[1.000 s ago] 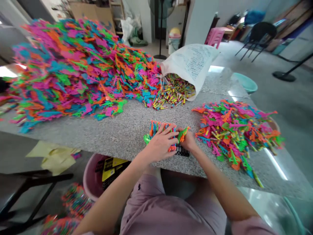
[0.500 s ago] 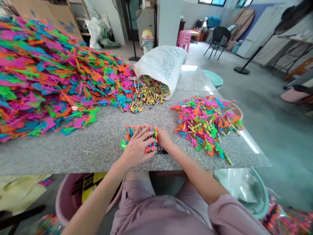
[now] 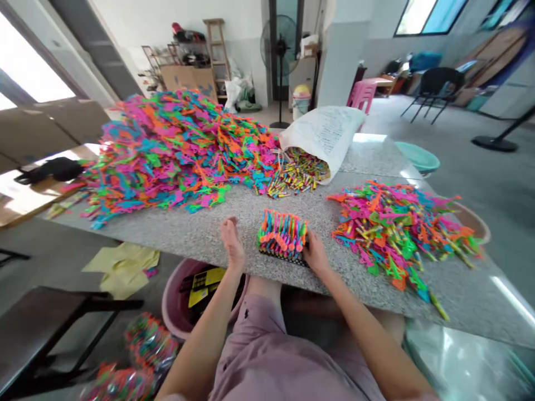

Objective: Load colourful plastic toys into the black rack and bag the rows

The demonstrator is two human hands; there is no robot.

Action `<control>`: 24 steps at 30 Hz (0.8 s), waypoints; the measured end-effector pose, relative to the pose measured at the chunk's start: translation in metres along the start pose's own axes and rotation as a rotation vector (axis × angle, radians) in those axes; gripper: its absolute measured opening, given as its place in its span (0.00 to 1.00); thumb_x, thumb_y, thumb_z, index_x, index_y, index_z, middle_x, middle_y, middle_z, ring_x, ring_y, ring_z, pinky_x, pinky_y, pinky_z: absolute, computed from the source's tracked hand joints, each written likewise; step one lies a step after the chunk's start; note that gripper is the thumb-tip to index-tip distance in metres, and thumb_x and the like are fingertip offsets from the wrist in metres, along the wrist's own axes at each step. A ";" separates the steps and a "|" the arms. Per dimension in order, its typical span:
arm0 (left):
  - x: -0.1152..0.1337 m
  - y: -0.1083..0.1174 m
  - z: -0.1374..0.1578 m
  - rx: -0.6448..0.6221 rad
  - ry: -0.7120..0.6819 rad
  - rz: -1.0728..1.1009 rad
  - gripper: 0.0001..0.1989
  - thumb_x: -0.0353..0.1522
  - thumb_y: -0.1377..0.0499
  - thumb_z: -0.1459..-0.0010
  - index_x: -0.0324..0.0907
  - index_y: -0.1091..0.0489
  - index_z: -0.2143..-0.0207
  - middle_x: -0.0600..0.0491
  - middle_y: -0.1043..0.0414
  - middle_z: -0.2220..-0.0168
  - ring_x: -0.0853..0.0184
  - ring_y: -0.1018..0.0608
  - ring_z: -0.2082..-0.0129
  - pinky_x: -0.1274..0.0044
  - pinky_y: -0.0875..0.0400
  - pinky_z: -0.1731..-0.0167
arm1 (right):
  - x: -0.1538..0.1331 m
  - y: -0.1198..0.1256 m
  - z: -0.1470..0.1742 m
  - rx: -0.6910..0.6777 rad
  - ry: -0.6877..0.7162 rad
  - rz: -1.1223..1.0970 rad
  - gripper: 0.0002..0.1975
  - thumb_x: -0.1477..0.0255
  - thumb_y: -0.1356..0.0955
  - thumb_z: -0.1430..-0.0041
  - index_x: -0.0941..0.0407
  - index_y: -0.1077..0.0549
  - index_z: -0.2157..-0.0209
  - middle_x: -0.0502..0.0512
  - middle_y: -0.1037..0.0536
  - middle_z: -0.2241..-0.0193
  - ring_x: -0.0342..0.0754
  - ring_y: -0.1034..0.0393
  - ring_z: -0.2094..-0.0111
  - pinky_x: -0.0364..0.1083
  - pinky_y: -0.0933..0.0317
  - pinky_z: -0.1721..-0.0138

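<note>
Bench [image 3: 200,234] carries a big heap [image 3: 175,145] at the far left, a small heap [image 3: 397,228] at the right edge and a sack [image 3: 326,131] at the far edge. Rack [image 3: 283,236] of coloured pieces sits at the near edge. Right hand [image 3: 315,257] touches its right side, grip loose, not clamped. Left hand [image 3: 232,245] flat beside it, fingers together, empty. Risk: a nudge tips the rack off the near edge.

Speckled grey granite table [image 3: 200,234], plastic pieces [image 3: 175,145] — pink, orange, green, blue — white sack [image 3: 330,131], pink tub [image 3: 171,301]
</note>
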State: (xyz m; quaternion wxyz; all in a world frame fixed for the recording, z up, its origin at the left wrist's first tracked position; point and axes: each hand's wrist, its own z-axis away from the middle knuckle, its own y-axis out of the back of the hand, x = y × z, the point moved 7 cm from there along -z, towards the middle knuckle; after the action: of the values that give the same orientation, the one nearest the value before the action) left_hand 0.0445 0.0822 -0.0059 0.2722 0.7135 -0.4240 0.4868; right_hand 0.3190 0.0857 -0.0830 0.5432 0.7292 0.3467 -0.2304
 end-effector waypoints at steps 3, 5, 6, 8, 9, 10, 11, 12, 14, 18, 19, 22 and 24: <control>-0.026 0.016 0.017 -0.120 0.087 -0.001 0.37 0.59 0.45 0.46 0.42 0.35 0.45 0.42 0.27 0.49 0.58 0.23 0.49 0.66 0.29 0.50 | 0.004 0.018 0.027 0.128 0.013 0.070 0.18 0.77 0.40 0.45 0.57 0.31 0.53 0.63 0.25 0.56 0.57 0.32 0.51 0.56 0.36 0.49; -0.032 0.011 0.034 -0.296 0.100 -0.005 0.44 0.53 0.33 0.54 0.42 0.38 0.40 0.40 0.28 0.45 0.56 0.25 0.45 0.67 0.30 0.48 | 0.002 0.018 0.040 0.115 0.053 0.089 0.19 0.77 0.40 0.45 0.56 0.32 0.51 0.63 0.26 0.55 0.57 0.33 0.51 0.57 0.36 0.48; -0.032 0.004 0.044 -0.396 0.089 -0.022 0.46 0.50 0.32 0.54 0.42 0.42 0.37 0.40 0.31 0.42 0.56 0.27 0.42 0.67 0.32 0.45 | 0.000 0.015 0.044 0.094 0.076 0.097 0.21 0.77 0.40 0.45 0.56 0.33 0.49 0.63 0.26 0.53 0.57 0.33 0.49 0.58 0.37 0.46; -0.031 -0.011 0.058 -0.510 0.067 -0.103 0.41 0.47 0.36 0.45 0.43 0.46 0.34 0.41 0.34 0.39 0.58 0.29 0.40 0.66 0.35 0.41 | -0.003 0.005 0.049 0.074 0.093 0.137 0.25 0.76 0.40 0.44 0.56 0.36 0.44 0.65 0.28 0.48 0.58 0.36 0.44 0.61 0.41 0.43; -0.032 -0.017 0.063 -0.520 0.064 -0.165 0.36 0.46 0.41 0.40 0.44 0.46 0.34 0.43 0.31 0.41 0.59 0.27 0.42 0.66 0.34 0.42 | -0.003 -0.001 0.050 0.076 0.085 0.173 0.27 0.76 0.41 0.44 0.57 0.38 0.42 0.66 0.29 0.46 0.59 0.37 0.42 0.63 0.44 0.41; -0.032 -0.022 0.065 -0.501 0.069 -0.224 0.32 0.45 0.45 0.37 0.44 0.45 0.34 0.45 0.27 0.45 0.60 0.24 0.46 0.66 0.32 0.44 | -0.003 -0.007 0.049 0.076 0.076 0.218 0.28 0.76 0.41 0.44 0.57 0.39 0.40 0.67 0.30 0.44 0.60 0.39 0.40 0.66 0.48 0.39; -0.032 -0.026 0.066 -0.474 0.079 -0.275 0.29 0.45 0.48 0.34 0.44 0.44 0.35 0.46 0.24 0.49 0.60 0.22 0.50 0.66 0.30 0.47 | -0.003 -0.013 0.048 0.073 0.072 0.266 0.28 0.76 0.42 0.43 0.57 0.39 0.39 0.67 0.30 0.44 0.60 0.40 0.40 0.68 0.52 0.38; -0.032 -0.029 0.068 -0.451 0.088 -0.311 0.28 0.44 0.51 0.33 0.44 0.43 0.35 0.47 0.22 0.53 0.59 0.21 0.53 0.66 0.29 0.49 | -0.002 -0.018 0.047 0.067 0.076 0.312 0.27 0.76 0.43 0.42 0.57 0.39 0.39 0.68 0.29 0.44 0.61 0.40 0.39 0.69 0.56 0.37; -0.032 -0.034 0.071 -0.407 0.097 -0.337 0.27 0.43 0.53 0.32 0.42 0.43 0.35 0.45 0.22 0.54 0.57 0.21 0.53 0.64 0.29 0.50 | -0.001 -0.026 0.046 0.043 0.111 0.382 0.25 0.76 0.44 0.39 0.56 0.36 0.41 0.67 0.28 0.45 0.61 0.40 0.39 0.71 0.62 0.36; -0.028 -0.037 0.082 -0.328 0.086 -0.347 0.27 0.41 0.54 0.31 0.41 0.45 0.34 0.39 0.29 0.43 0.55 0.26 0.44 0.61 0.33 0.45 | 0.001 -0.028 0.045 -0.013 0.190 0.464 0.23 0.76 0.45 0.37 0.55 0.32 0.43 0.66 0.25 0.47 0.59 0.39 0.40 0.69 0.67 0.35; -0.028 -0.036 0.084 -0.316 0.079 -0.349 0.26 0.40 0.54 0.31 0.41 0.46 0.34 0.39 0.31 0.41 0.55 0.27 0.42 0.60 0.34 0.43 | 0.002 -0.028 0.045 -0.037 0.206 0.481 0.24 0.77 0.45 0.37 0.56 0.32 0.43 0.66 0.25 0.47 0.59 0.38 0.40 0.70 0.68 0.35; -0.028 -0.035 0.089 -0.357 0.056 -0.341 0.27 0.40 0.52 0.32 0.43 0.48 0.33 0.39 0.35 0.38 0.56 0.30 0.39 0.60 0.35 0.41 | 0.007 -0.024 0.038 -0.118 0.236 0.523 0.24 0.77 0.45 0.37 0.57 0.30 0.44 0.66 0.25 0.47 0.61 0.38 0.41 0.71 0.67 0.36; -0.031 -0.034 0.090 -0.454 0.036 -0.274 0.33 0.42 0.46 0.35 0.43 0.52 0.32 0.39 0.37 0.37 0.56 0.31 0.37 0.60 0.36 0.40 | 0.011 -0.022 0.032 -0.167 0.251 0.536 0.24 0.76 0.45 0.37 0.57 0.29 0.45 0.66 0.26 0.45 0.61 0.37 0.41 0.70 0.65 0.36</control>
State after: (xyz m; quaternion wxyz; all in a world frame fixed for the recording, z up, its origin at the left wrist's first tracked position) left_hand 0.1112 0.0373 -0.0675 0.4963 0.6763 -0.4168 0.3501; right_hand 0.3114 0.0617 -0.1145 0.5956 0.7703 0.2241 0.0421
